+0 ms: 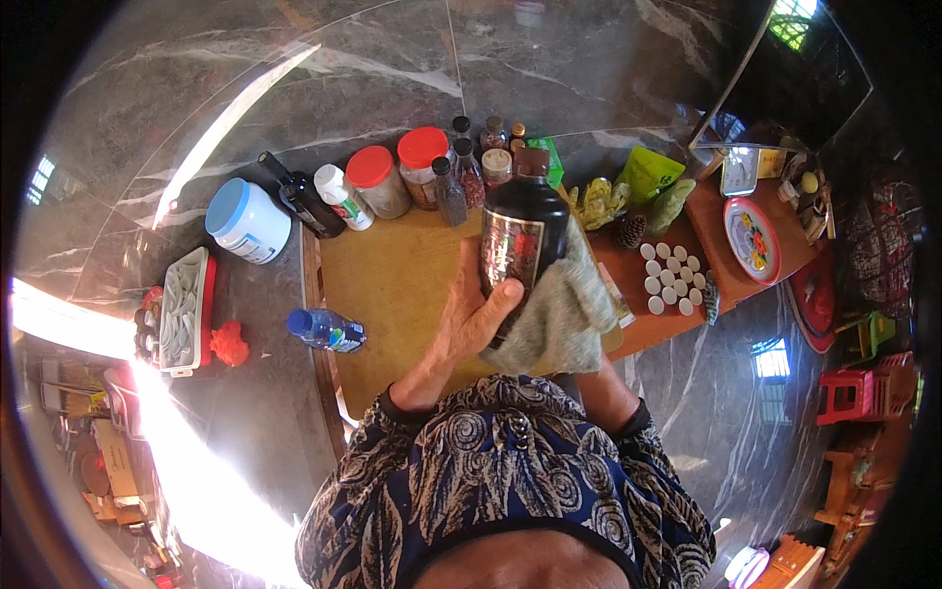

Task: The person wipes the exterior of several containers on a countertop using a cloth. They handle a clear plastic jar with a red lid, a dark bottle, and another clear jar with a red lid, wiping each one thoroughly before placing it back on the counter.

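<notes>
In front of my chest, my left hand (475,316) grips a large dark bottle (508,243) with a brown cap and a patterned label, its thumb across the label. A grey-green cloth (563,320) lies against the bottle's right side and hangs below it. My right forearm (607,394) reaches up behind that cloth, which hides my right hand and fingers. Beneath is a table with a yellow-brown top (390,280). Near its left edge lies a small blue-capped plastic bottle (327,330).
Along the table's back stand red-lidded jars (372,180), a dark wine bottle (305,195) and small glass bottles (450,191). A blue-lidded white tub (250,221) and a cutlery tray (188,313) are left. Rightward are white caps (667,278), a pinecone (631,230) and a floral plate (751,239).
</notes>
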Demonstrator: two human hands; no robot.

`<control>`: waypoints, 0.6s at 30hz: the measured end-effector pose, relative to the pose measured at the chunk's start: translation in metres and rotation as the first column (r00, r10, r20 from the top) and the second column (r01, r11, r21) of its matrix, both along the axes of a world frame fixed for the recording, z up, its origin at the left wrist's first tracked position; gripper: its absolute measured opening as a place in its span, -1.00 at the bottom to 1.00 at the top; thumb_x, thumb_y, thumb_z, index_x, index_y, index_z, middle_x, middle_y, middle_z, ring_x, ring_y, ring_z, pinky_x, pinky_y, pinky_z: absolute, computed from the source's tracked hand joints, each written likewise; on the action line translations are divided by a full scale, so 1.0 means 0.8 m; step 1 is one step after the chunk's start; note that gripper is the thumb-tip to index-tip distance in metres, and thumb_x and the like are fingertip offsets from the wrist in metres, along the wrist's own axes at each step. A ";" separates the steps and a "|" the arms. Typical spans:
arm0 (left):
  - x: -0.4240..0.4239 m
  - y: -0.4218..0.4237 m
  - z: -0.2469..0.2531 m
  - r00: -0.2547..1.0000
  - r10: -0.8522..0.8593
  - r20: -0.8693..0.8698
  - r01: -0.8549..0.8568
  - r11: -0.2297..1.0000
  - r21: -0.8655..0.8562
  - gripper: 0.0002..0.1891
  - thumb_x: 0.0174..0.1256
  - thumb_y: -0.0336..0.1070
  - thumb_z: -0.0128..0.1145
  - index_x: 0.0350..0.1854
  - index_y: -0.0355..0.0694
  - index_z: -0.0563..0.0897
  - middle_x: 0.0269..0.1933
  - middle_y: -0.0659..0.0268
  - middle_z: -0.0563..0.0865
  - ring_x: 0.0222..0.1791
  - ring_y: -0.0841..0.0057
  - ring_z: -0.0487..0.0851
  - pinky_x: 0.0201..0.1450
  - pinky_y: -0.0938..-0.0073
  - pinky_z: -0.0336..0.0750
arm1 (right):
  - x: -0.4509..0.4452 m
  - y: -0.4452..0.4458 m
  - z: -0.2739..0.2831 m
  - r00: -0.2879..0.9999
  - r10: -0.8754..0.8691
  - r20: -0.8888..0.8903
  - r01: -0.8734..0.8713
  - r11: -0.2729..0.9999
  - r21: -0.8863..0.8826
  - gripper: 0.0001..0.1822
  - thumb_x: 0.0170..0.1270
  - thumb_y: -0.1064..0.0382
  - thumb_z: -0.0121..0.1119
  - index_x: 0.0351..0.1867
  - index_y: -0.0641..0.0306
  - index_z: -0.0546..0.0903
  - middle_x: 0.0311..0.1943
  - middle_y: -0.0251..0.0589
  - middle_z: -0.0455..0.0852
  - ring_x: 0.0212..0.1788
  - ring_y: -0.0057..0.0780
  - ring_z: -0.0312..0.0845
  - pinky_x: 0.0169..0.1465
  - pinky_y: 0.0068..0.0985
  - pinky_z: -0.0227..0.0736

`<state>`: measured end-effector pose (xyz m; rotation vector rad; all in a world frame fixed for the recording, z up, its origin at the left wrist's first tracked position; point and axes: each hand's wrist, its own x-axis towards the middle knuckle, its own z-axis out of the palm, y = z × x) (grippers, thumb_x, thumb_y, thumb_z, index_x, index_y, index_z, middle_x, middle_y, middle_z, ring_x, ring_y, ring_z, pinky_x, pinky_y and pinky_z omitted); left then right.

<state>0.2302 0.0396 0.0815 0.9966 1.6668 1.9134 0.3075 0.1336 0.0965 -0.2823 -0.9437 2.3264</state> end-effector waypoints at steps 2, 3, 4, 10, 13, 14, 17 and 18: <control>0.009 -0.003 0.000 1.000 -0.016 0.022 0.017 0.999 -0.033 -0.18 0.13 0.32 0.09 0.17 -0.33 0.24 -0.06 0.24 0.49 -0.07 0.53 0.42 0.01 0.44 0.35 | -0.006 0.007 0.004 0.999 -0.005 -0.054 0.003 0.999 -0.038 -0.26 0.24 0.28 0.14 0.37 0.19 0.01 -0.06 -0.18 0.53 -0.13 -0.45 0.53 -0.07 -0.52 0.50; 0.012 -0.004 0.001 0.999 -0.023 0.037 0.025 0.998 -0.049 -0.15 0.10 0.36 0.08 0.17 -0.33 0.25 -0.05 0.25 0.49 -0.06 0.54 0.41 0.01 0.44 0.34 | -0.007 0.015 0.005 0.997 0.015 -0.075 -0.017 0.999 -0.029 -0.25 0.24 0.27 0.14 0.38 0.20 0.00 -0.05 -0.17 0.53 -0.11 -0.44 0.53 -0.05 -0.51 0.51; 0.010 -0.007 -0.004 0.995 -0.066 0.070 0.071 0.995 -0.070 -0.14 0.10 0.33 0.11 0.19 -0.34 0.23 -0.02 0.27 0.47 -0.03 0.55 0.39 0.04 0.46 0.32 | -0.007 0.019 0.005 0.994 0.035 -0.103 -0.037 0.999 -0.015 -0.25 0.25 0.26 0.14 0.39 0.20 -0.01 -0.04 -0.16 0.53 -0.10 -0.42 0.54 -0.03 -0.50 0.51; 0.026 -0.008 -0.002 0.894 -0.351 0.279 0.310 0.934 0.178 -0.17 0.23 0.09 0.12 0.32 -0.36 0.03 0.16 0.23 0.35 0.15 0.52 0.29 0.19 0.49 0.22 | -0.013 0.062 -0.007 0.932 0.296 -0.208 -0.296 0.955 0.035 -0.21 0.30 -0.24 -0.12 0.30 0.41 0.15 0.12 0.17 0.42 0.12 -0.05 0.43 0.14 -0.22 0.42; 0.029 -0.013 -0.014 0.798 -0.481 0.364 0.440 0.877 0.194 -0.13 0.26 0.18 0.02 0.39 -0.36 0.00 0.27 0.21 0.29 0.25 0.52 0.23 0.26 0.51 0.14 | 0.000 0.083 -0.011 0.845 0.468 -0.259 -0.453 0.884 0.116 -0.26 0.30 -0.19 -0.07 0.26 0.44 0.23 -0.03 0.13 0.54 0.06 -0.03 0.47 0.19 -0.16 0.35; 0.028 -0.014 -0.022 0.725 -0.537 0.432 0.478 0.843 0.245 -0.15 0.26 0.19 0.00 0.38 -0.36 0.04 0.26 0.22 0.31 0.24 0.52 0.24 0.26 0.52 0.14 | 0.001 0.089 -0.021 0.830 0.473 -0.294 -0.472 0.878 0.080 -0.30 0.29 -0.17 -0.04 0.22 0.42 0.28 0.00 0.13 0.54 0.07 -0.03 0.47 0.15 -0.13 0.38; 0.031 -0.013 -0.049 0.729 -0.473 0.495 0.425 0.880 0.213 -0.27 0.29 0.22 -0.07 0.24 -0.37 0.29 0.08 0.24 0.46 0.08 0.55 0.37 0.13 0.54 0.24 | 0.001 0.093 -0.022 0.897 0.380 -0.224 -0.368 0.925 0.095 -0.40 0.29 -0.12 0.00 0.12 0.39 0.37 -0.05 0.08 0.58 0.03 -0.06 0.51 0.05 -0.14 0.47; 0.029 -0.010 -0.039 0.794 -0.402 0.456 0.388 0.913 0.130 -0.29 0.30 0.22 -0.08 0.21 -0.37 0.32 0.03 0.24 0.48 0.03 0.56 0.39 0.09 0.54 0.27 | 0.001 0.095 -0.016 0.929 0.324 -0.179 -0.305 0.944 0.126 -0.43 0.30 -0.10 0.00 0.08 0.40 0.39 -0.09 0.07 0.60 0.00 -0.07 0.53 0.02 -0.16 0.49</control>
